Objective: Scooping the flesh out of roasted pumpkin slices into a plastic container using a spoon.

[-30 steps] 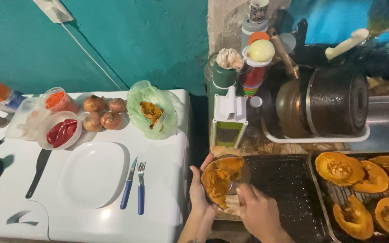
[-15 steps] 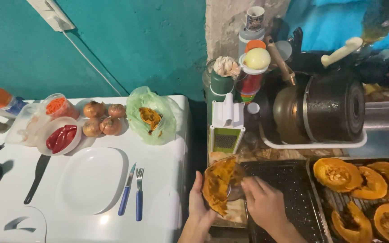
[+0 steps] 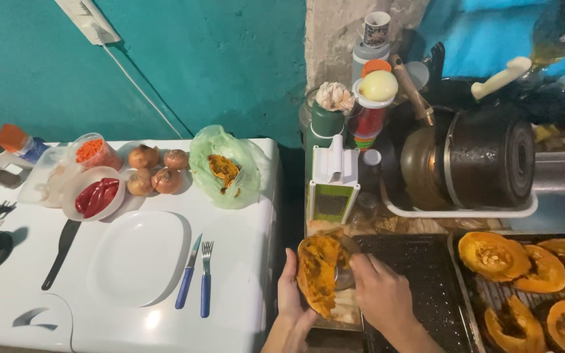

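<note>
Squash piece (image 3: pixel 318 274) upright, cupped in half-closed left hand (image 3: pixel 290 295) above counter (image 3: pixel 243 261) edge, beside dark tray (image 3: pixel 413 287). Right hand (image 3: pixel 380 294) curled around spoon (image 3: pixel 343 269), scraping flesh. Risks: soft skin tearing, piece slipping off the edge, flesh spilling.

Both arms come up from the bottom edge, close together. The left hand (image 3: pixel 289 294) stands on its side (thumb side up), palm facing right, fingers straight and pointing up and away, pressed flat against what it holds. The right hand (image 3: pixel 380 294) lies palm down, back toward the camera, fingers curled and pointing left toward the left hand. The two hands are near each other, not touching.
</note>
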